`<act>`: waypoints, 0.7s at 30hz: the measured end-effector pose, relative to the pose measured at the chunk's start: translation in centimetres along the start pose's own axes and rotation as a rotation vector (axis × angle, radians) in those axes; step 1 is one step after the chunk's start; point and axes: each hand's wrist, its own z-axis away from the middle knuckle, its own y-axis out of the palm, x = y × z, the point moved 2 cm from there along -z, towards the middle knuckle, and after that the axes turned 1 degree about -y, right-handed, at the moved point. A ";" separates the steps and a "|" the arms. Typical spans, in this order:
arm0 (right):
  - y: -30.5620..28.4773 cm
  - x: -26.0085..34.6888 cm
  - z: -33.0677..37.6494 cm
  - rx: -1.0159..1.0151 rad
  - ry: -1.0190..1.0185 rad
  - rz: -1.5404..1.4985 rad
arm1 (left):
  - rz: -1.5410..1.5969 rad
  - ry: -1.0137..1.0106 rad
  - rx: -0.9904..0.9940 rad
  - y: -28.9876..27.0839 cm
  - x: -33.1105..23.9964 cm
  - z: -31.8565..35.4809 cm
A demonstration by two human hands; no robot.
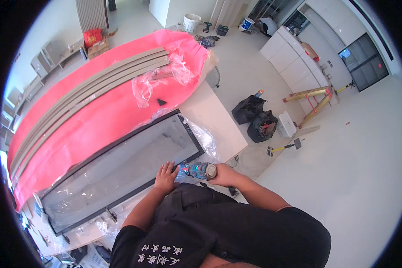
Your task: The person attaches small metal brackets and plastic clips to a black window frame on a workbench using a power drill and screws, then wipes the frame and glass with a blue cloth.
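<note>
My right hand (pixel 225 175) is wrapped round a cordless drill (pixel 201 170), whose front end points left at the near edge of a black-framed glass panel. My left hand (pixel 166 178) lies with its fingers stretched out on that near edge, close to the drill's tip. The glass panel (pixel 120 163) rests flat on a pale table (pixel 225 129), with clear plastic film (pixel 205 142) bunched around its right end. Small black fittings (pixel 111 215) sit along the panel's near side. The exact spot under the drill tip is hidden.
Beyond the panel, pink padding (pixel 114 134) carries long grey-brown strips (pixel 91 91). On the floor at right are black bags (pixel 262 127), a white bin (pixel 286 124), a folded stepladder (pixel 315 100) and a yellow-handled tool (pixel 288 146). Another person (pixel 269 26) crouches far off near buckets.
</note>
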 end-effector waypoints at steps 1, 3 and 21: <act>0.6 -0.7 0.5 -0.003 -0.002 -0.055 | -0.006 0.012 0.006 0.2 0.7 0.6; 2.3 -2.5 1.0 -0.026 -0.013 -0.182 | -0.017 0.024 0.007 0.5 1.9 1.9; 16.7 5.0 2.7 -0.079 -0.036 -0.381 | 0.107 -0.427 0.018 -3.4 11.4 26.8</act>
